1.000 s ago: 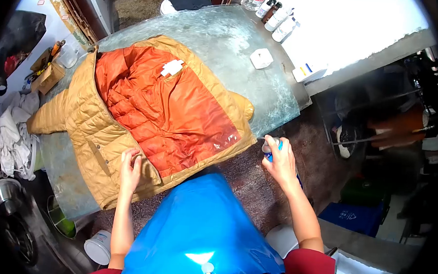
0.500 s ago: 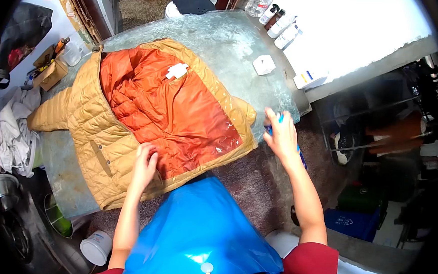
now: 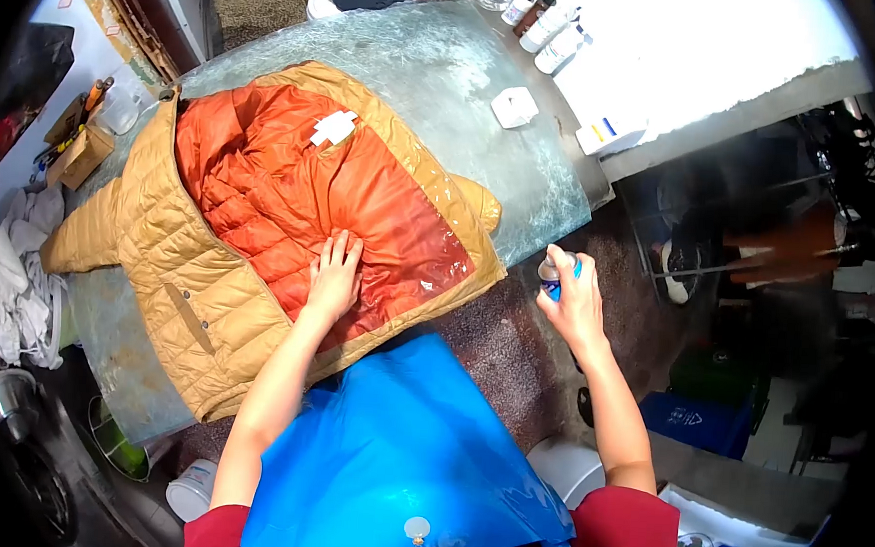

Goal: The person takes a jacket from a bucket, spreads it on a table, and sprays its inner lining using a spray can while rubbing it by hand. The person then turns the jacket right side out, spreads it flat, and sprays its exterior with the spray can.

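A tan quilted jacket (image 3: 173, 252) lies spread on the table, opened to show its orange-red lining (image 3: 254, 167). My left hand (image 3: 335, 279) rests flat on the lower lining, fingers stretched out. Wet-looking, darker patches show on the lining near the right hem, along with some whitish spots. Off the table's right edge, my right hand (image 3: 578, 304) is wrapped round a blue spray can (image 3: 554, 277), its top facing the jacket. Much of the can is hidden by the fingers. A white label (image 3: 333, 128) sits at the neck of the jacket.
The greenish table (image 3: 411, 51) has a white block-like item (image 3: 514, 108) near its right edge. Several bottles (image 3: 548, 28) stand at the back. To the left are a cardboard box with tools (image 3: 82, 157) and white cloths (image 3: 19, 268). Buckets (image 3: 566, 469) stand on the floor.
My left hand has moved right and up from the jacket's front edge onto the lining and flattened. My right hand has lowered slightly and turned the spray can's top toward the jacket.
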Available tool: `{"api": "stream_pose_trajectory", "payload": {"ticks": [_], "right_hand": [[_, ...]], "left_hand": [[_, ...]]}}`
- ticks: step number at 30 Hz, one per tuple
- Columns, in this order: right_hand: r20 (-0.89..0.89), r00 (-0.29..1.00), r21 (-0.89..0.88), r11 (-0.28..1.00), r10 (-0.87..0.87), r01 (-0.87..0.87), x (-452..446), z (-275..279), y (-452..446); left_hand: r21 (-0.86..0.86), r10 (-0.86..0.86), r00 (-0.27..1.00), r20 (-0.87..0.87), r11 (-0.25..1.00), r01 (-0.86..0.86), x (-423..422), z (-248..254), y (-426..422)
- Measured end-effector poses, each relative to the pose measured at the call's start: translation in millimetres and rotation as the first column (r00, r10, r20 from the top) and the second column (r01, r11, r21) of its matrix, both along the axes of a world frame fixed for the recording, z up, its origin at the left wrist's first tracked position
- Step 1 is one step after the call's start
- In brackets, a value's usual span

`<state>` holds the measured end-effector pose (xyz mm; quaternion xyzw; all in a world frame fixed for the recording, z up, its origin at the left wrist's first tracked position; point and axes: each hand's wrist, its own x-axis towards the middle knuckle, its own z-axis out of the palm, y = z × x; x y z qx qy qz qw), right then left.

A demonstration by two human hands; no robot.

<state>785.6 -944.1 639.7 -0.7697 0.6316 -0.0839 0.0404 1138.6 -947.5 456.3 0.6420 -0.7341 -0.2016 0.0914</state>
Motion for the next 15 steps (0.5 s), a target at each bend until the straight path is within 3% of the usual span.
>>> {"api": "stream_pose_trajectory", "payload": {"ticks": [4,6,11,15], "right_hand": [[0.074,0.997,-0.089,0.996,-0.012,0.019,9.4,5.5,-3.0],[0.087,0.996,-0.087,0.995,-0.036,0.044,7.0,2.3,0.9],[-0.013,0.998,0.062,0.996,-0.059,0.060,-16.6,-22.6,37.9],[0.036,0.984,0.043,0.984,-0.175,0.174,-17.2,-29.7,58.4]], "left_hand": [[0.000,-0.023,1.000,-0.013,1.000,0.023,3.5,2.0,-0.5],[-0.007,-0.003,0.995,-0.098,1.000,0.003,7.7,-3.9,-0.2],[-0.079,-0.027,0.979,-0.202,0.997,0.011,15.1,-1.5,0.6],[-0.084,-0.036,0.978,-0.206,0.996,0.019,13.4,-2.2,-0.9]]}}
